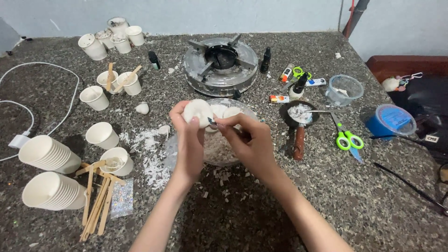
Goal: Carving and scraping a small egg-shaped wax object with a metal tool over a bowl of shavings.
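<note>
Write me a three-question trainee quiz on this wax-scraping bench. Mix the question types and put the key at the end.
1. True or false: the left hand holds a white wax lump over the clear glass bowl.
2. Which item lies just right of the small dark pan? A) green-handled scissors B) a hammer C) a paintbrush
3. Fill in: the right hand presses a small ___ tool against the lump.

Key: 1 true. 2 A. 3 metal; its exact kind is too small to tell.
</note>
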